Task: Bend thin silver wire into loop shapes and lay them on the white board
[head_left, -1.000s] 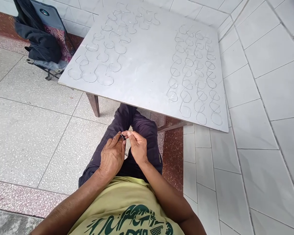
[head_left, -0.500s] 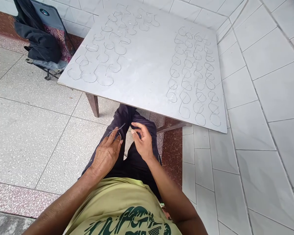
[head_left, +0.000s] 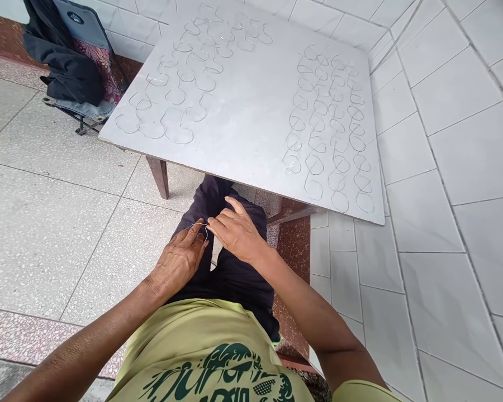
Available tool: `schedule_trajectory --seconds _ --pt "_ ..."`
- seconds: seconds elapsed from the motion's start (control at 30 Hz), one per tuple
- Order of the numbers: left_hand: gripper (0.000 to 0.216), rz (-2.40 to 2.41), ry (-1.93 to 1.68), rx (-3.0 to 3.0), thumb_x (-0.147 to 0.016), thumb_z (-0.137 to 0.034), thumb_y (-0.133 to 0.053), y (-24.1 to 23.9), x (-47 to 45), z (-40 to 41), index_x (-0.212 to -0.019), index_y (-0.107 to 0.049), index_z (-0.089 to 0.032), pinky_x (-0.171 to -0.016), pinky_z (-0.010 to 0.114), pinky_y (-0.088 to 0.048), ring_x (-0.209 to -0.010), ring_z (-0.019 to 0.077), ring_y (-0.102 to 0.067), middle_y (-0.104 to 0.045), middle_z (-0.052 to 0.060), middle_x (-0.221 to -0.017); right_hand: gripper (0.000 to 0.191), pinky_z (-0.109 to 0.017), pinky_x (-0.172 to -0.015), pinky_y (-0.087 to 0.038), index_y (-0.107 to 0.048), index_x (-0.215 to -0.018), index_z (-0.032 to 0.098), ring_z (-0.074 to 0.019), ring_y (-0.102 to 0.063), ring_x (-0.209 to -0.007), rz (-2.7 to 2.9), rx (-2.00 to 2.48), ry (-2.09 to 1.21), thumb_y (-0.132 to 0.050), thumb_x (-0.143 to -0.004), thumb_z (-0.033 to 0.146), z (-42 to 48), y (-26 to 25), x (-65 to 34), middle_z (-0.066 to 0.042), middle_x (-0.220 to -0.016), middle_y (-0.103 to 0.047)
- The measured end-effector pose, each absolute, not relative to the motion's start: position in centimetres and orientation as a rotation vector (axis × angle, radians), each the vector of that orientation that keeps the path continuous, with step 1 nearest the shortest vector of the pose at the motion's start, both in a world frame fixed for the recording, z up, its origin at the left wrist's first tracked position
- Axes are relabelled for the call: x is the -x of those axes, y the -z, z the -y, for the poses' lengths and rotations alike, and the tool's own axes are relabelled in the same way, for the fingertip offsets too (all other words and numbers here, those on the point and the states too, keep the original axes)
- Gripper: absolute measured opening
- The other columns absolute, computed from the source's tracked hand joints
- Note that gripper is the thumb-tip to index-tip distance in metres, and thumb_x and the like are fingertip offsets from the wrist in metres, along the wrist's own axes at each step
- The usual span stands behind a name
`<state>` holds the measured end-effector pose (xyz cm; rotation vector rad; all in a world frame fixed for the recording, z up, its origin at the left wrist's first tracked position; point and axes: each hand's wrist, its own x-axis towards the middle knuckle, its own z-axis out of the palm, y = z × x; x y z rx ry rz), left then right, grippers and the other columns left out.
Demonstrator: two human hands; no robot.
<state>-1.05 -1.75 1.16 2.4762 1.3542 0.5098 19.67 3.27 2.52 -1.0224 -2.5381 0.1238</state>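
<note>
My left hand (head_left: 180, 259) and my right hand (head_left: 235, 229) meet over my lap, just below the front edge of a grey board (head_left: 247, 106). Between their fingertips runs a thin piece of wire (head_left: 199, 226). The left hand's fingers pinch one end. The right hand's thumb and forefinger close on the other end, with its remaining fingers stretched out. On the board lie several bent wire loops in two groups, a loose one at the left (head_left: 184, 84) and neat rows at the right (head_left: 331, 123).
The board rests on a low wooden table with a leg (head_left: 161, 176) showing. A folding chair with dark clothing (head_left: 71, 67) stands at the back left. White tiled wall rises on the right; speckled floor tiles spread to the left.
My hands came apart half a second ago, with the wire in the left hand only. Now the right hand has returned and taken the wire's end again.
</note>
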Motion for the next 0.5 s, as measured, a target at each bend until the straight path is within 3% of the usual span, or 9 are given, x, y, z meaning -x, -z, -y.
schedule_trajectory --seconds 0.2,0.5 --pt "0.030 -1.451 -0.521 -2.465 -0.108 -0.028 -0.047 -1.5 0.8 2.1 -0.126 -0.068 -0.015 -0.098 0.051 -0.061 -0.118 0.0334 -0.068 -0.055 0.019 -0.156 0.031 -0.048 -0.111 -0.049 -0.067 -0.124 0.014 -0.0212 -0.057 -0.078 2.533 0.928 -0.126 -0.043 -0.105 0.008 -3.1 -1.6 -19.7 -0.005 -0.078 -0.065" --pt "0.032 -1.591 -0.649 -2.387 -0.106 -0.031 -0.053 -0.9 -0.5 2.7 -0.127 -0.069 -0.012 -0.098 0.053 -0.058 -0.116 0.0354 -0.069 -0.068 0.021 -0.140 0.029 -0.041 -0.095 -0.051 -0.071 -0.117 0.016 -0.0211 -0.057 -0.075 2.492 0.936 -0.140 -0.046 -0.105 0.008 -3.8 -1.3 -19.6 -0.004 -0.074 -0.065"
